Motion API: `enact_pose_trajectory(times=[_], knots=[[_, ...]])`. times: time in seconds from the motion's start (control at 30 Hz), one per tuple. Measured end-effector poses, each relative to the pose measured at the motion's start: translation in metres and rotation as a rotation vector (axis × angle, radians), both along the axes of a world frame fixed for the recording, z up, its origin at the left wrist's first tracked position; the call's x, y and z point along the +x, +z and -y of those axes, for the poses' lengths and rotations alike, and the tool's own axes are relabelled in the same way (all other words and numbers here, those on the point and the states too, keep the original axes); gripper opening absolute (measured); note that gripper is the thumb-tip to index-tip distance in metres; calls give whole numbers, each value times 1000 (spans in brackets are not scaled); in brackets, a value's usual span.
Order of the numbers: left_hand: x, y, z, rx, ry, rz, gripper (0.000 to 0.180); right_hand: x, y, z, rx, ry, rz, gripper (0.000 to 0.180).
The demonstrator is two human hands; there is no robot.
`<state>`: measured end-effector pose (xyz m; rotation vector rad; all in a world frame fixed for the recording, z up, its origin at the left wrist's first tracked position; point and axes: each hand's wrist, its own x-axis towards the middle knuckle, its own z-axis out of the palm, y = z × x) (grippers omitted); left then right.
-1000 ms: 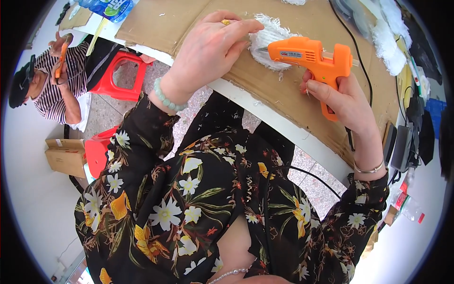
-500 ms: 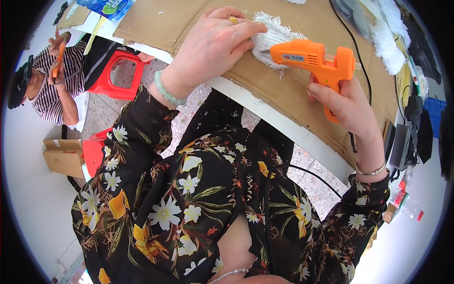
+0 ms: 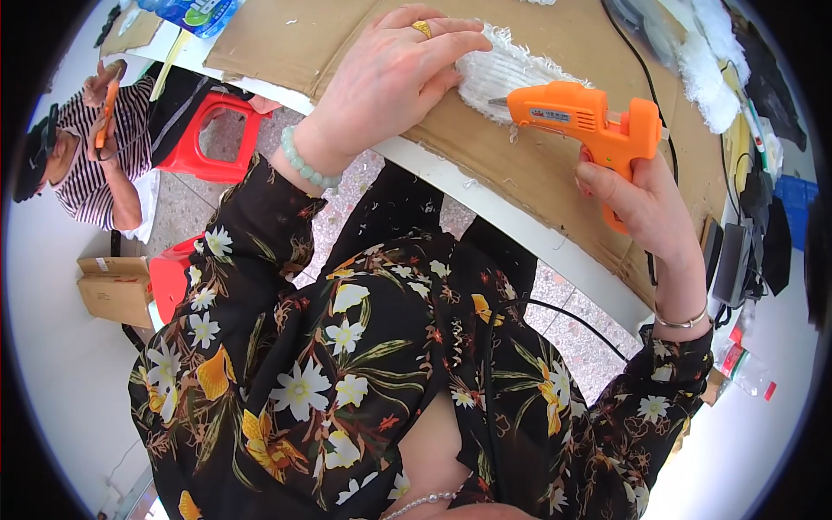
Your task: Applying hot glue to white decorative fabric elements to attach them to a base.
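Observation:
In my right hand (image 3: 637, 195) is an orange hot glue gun (image 3: 598, 121), gripped by its handle. Its nozzle points left, at the lower edge of a white ribbed fabric piece (image 3: 520, 74) with frayed edges. I cannot tell whether the tip touches the fabric. At the fabric's left end, the index finger and thumb of my left hand (image 3: 394, 78) hold it against brown cardboard (image 3: 542, 186). The fingertips are partly hidden.
A black cord (image 3: 646, 65) runs behind the glue gun. White fluffy material (image 3: 706, 82) lies at the far right, and a blue package (image 3: 199, 13) at the far left. A red stool (image 3: 212, 143) and another person in a striped top (image 3: 126, 156) are beyond the table's left.
My right hand has shifted the glue gun slightly right and down, drawing its nozzle along the fabric's lower edge. My left hand has barely moved.

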<state>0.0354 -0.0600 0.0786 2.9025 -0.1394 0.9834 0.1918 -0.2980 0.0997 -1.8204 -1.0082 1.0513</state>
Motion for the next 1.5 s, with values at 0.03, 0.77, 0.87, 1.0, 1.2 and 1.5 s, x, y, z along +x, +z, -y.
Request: enact_pose_trajectory(times=[0.03, 0.77, 0.87, 1.0, 1.2, 1.5], knots=[[-3, 5, 0, -53, -35, -27, 33, 0, 0, 1, 5, -7, -1, 33], [-9, 6, -3, -176, -54, -52, 33, 1, 5, 18, 36, -57, 66, 30], [2, -11, -17, 14, -250, 257, 34, -1, 5, 18, 60, -99, 99, 28], [0, -13, -19, 15, -246, 261, 34, -2, 3, 20, 62, -115, 79, 28], [-3, -12, -17, 15, -237, 251, 35, -6, 4, 21, 138, -179, 72, 28], [-9, 6, -6, 47, -83, 96, 36, 4, 8, 21, 179, -177, 46, 22]])
